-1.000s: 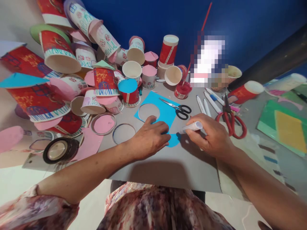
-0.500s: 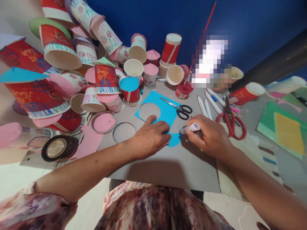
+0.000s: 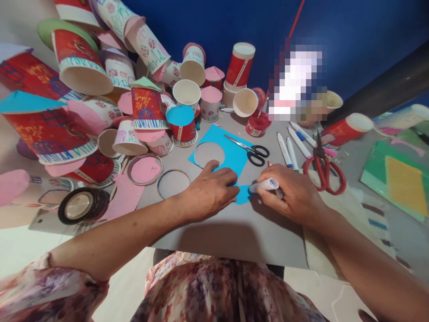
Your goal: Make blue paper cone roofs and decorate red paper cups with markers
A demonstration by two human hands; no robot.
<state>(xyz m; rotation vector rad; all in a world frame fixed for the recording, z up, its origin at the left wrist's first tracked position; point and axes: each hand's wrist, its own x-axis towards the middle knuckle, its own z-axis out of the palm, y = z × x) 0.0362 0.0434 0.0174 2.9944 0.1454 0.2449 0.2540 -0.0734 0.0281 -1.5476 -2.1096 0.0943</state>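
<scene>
Heap of decorated paper cups (image 3: 110, 89) at far left, several capped with pink discs. Red paint pot (image 3: 256, 125) behind. Blue paper sheet (image 3: 231, 152), round hole cut, black scissors (image 3: 250, 151) lying on it. Left hand (image 3: 209, 192) flat, fingers spread, pressing blue piece (image 3: 241, 194). Right hand (image 3: 293, 192) pinches white marker (image 3: 264, 184), tip at that piece.

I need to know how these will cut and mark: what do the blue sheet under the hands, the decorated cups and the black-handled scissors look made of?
Blue sheet: thin matte craft paper, apparently; it lies flat with a clean round hole cut out. Decorated cups: paper, with rolled rims, plain white insides and marker drawing outside. Black-handled scissors: shiny metal blades, handles probably plastic.
</scene>
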